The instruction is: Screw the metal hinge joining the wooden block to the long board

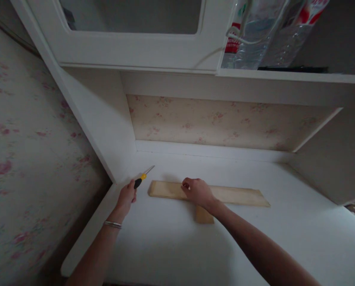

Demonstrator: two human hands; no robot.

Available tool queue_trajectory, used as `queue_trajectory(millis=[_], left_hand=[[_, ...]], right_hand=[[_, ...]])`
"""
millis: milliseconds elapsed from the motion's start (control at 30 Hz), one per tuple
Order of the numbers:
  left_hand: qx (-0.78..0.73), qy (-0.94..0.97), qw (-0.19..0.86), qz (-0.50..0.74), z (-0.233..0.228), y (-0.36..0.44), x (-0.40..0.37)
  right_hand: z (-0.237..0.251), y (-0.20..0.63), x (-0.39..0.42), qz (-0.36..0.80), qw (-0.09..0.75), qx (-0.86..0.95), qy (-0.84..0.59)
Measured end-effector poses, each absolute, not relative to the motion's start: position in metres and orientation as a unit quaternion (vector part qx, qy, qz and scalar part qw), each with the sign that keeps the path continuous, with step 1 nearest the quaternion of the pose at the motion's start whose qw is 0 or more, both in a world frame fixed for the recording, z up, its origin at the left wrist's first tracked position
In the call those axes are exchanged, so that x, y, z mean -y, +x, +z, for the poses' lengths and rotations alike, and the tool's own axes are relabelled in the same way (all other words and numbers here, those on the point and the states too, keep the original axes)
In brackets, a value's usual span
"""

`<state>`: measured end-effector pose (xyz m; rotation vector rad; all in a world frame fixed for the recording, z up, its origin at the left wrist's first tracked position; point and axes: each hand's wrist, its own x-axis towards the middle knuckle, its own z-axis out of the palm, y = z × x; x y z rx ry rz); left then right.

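My left hand [126,197] is closed around the black and yellow handle of a screwdriver [141,178], its metal shaft pointing up and to the right above the white desk. Over a long, flat wooden board [237,195] is my right hand [197,192], thumb and fingertips pinched together at the board's top face. Whatever sits in that pinch is too small to make out. Beneath the board, a shorter wooden piece [204,215] sticks out toward me, partly hidden by my right wrist and forearm.
The white desktop [159,246] is bounded by a side panel [97,107] at left and another at right. Overhead hangs a cabinet door [136,51] with a glass pane. Plastic bottles [255,39] stand on the open shelf beside it. Floral wallpaper [13,178] covers the left wall.
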<state>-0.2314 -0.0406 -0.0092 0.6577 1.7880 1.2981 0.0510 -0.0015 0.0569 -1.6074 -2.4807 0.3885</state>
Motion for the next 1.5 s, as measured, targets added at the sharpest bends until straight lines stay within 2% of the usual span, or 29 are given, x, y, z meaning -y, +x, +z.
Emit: queue_trajectory(millis=[100,200,333,467,667,867,1100,1267,1367,1433,1500], left_hand=[[-0.528,0.137,0.556,0.627,-0.006,-0.22,0.069],[-0.438,0.095,0.633,0.631,-0.006,-0.204,0.109],[-0.489,0.041,0.625,0.607,-0.023,-0.181,0.157],[-0.524,0.037,0.604,0.599,-0.043,-0.165,0.181],[-0.542,0.092,0.593,0.589,-0.043,-0.158,0.184],[-0.523,0.101,0.592,0.605,-0.049,-0.156,0.178],[-0.534,0.086,0.56,0.627,-0.046,-0.151,0.173],[-0.595,0.182,0.529,0.577,-0.028,-0.127,0.164],[-0.596,0.263,0.531,0.542,-0.023,-0.099,0.155],[-0.572,0.317,0.545,0.525,-0.023,-0.078,0.151],[-0.545,0.383,0.565,0.488,-0.021,-0.059,0.149]], right_hand=[[0.039,0.016,-0.029,0.205,0.101,0.81,-0.541],[0.02,-0.02,-0.057,0.251,0.119,0.787,-0.55],[0.006,-0.06,-0.08,0.253,0.136,0.778,-0.559],[-0.003,-0.09,-0.089,0.232,0.117,0.783,-0.565],[-0.011,-0.116,-0.097,0.227,0.078,0.788,-0.567],[-0.008,-0.122,-0.095,0.245,0.086,0.788,-0.558],[0.01,-0.089,-0.072,0.337,0.192,0.758,-0.524],[0.016,-0.023,0.008,0.465,0.241,0.71,-0.47],[0.013,0.021,0.067,0.684,0.28,0.56,-0.374],[0.007,0.047,0.099,0.746,0.298,0.482,-0.351],[-0.003,0.07,0.121,0.747,0.344,0.409,-0.395]])
